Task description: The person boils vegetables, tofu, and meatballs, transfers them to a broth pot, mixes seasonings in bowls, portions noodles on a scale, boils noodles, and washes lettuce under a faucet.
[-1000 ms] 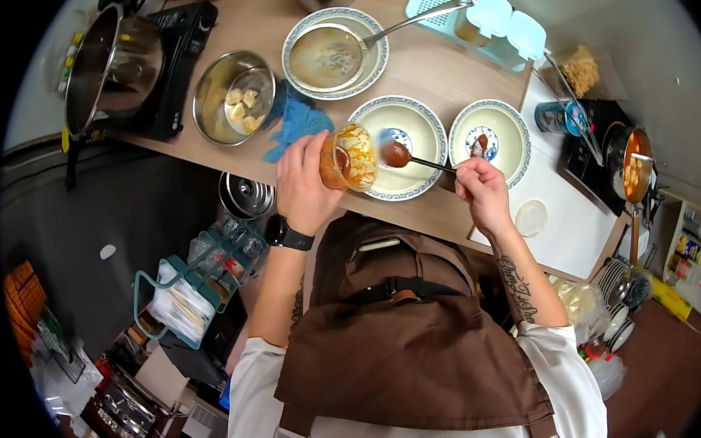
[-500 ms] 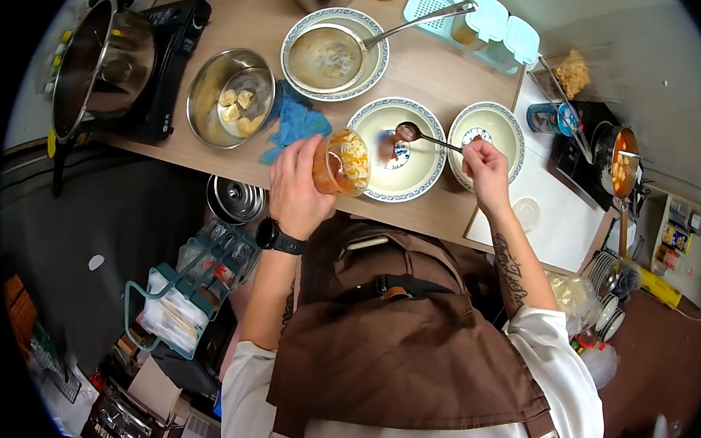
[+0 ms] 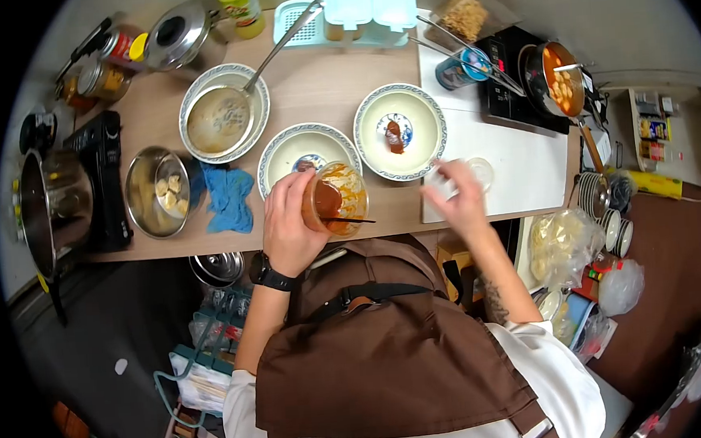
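My left hand point(image 3: 290, 223) is wrapped round a clear plastic tub point(image 3: 341, 199) of red-brown sauce, tilted, its inside smeared. The black handle of a spoon point(image 3: 350, 220) sticks out of the tub. Behind the tub, a patterned bowl point(image 3: 282, 147) is partly covered and shows some brown sauce. Another patterned bowl point(image 3: 369, 158) to its right has a dab of brown sauce at its centre. My right hand point(image 3: 463, 204), blurred, is off the spoon with fingers apart, beside a round clear lid point(image 3: 480, 174) on the white board.
A bowl with a strainer point(image 3: 220, 121), a steel bowl with pale pieces point(image 3: 149, 211) and a blue cloth point(image 3: 230, 198) are at the left. A large pot point(image 3: 65, 204) stands far left. At the right are a cooktop point(image 3: 512, 97) and a pan of red food point(image 3: 560, 78).
The view has swung right. My right hand has let go of the spoon, which now rests in the tub, and has moved beside the lid. Sauce has come into the middle bowl.
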{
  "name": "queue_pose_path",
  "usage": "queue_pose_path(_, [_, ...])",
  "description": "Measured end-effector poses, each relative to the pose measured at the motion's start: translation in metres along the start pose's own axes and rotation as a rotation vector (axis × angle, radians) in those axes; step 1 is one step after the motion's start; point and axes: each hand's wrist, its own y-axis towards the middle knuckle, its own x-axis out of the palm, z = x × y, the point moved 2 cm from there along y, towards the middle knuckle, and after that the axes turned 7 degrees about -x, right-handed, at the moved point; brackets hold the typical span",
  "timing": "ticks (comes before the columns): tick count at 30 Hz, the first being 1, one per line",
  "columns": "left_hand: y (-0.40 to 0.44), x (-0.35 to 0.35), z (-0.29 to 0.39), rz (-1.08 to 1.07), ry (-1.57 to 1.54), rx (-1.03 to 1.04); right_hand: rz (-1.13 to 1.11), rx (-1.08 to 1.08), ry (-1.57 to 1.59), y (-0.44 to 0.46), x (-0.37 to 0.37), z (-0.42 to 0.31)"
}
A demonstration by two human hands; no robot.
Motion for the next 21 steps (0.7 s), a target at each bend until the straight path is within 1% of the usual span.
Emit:
queue_pose_path(1, [0.003, 0.003, 0.005, -0.008, -0.044, 0.004, 0.026, -0.024, -0.298, -0.008, -0.011, 0.034])
queue_pose_path(2, [0.007, 0.005, 0.009, -0.011, -0.085, 0.009, -0.041, 0.158, -0.447, -0.019, -0.016, 0.063])
queue_pose_path(4, [0.015, 0.01, 0.016, -0.033, -0.113, 0.003, -0.171, 0.303, -0.459, -0.038, -0.019, 0.106])
queue_pose_path(5, [0.019, 0.012, 0.019, -0.051, -0.136, 0.001, -0.242, 0.371, -0.46, -0.041, -0.019, 0.113])
queue_pose_path(8, [0.034, 0.02, 0.03, -0.086, -0.198, 0.016, -0.157, 0.424, -0.352, -0.044, -0.023, 0.123])
queue_pose_path(9, [0.039, 0.024, 0.033, -0.09, -0.175, 0.032, -0.115, 0.382, -0.137, -0.033, -0.03, 0.106])
queue_pose_path(11, [0.046, 0.033, 0.034, -0.106, -0.13, 0.061, -0.031, 0.293, 0.29, 0.003, -0.048, 0.041])
queue_pose_path(13, [0.052, 0.042, 0.036, -0.114, -0.119, 0.089, -0.099, 0.034, 0.434, 0.034, -0.047, -0.016])
queue_pose_path(15, [0.061, 0.051, 0.043, -0.106, -0.147, 0.094, -0.161, -0.151, 0.435, 0.062, -0.037, -0.058])
queue_pose_path(17, [0.066, 0.056, 0.044, -0.085, -0.099, 0.115, -0.114, -0.252, 0.297, 0.081, -0.021, -0.077])
queue_pose_path(18, [0.069, 0.056, 0.043, -0.068, -0.101, 0.091, -0.092, -0.309, 0.228, 0.091, -0.017, -0.081])
queue_pose_path(21, [0.082, 0.052, 0.034, -0.017, -0.099, 0.048, -0.101, -0.367, 0.165, 0.111, -0.002, -0.08])
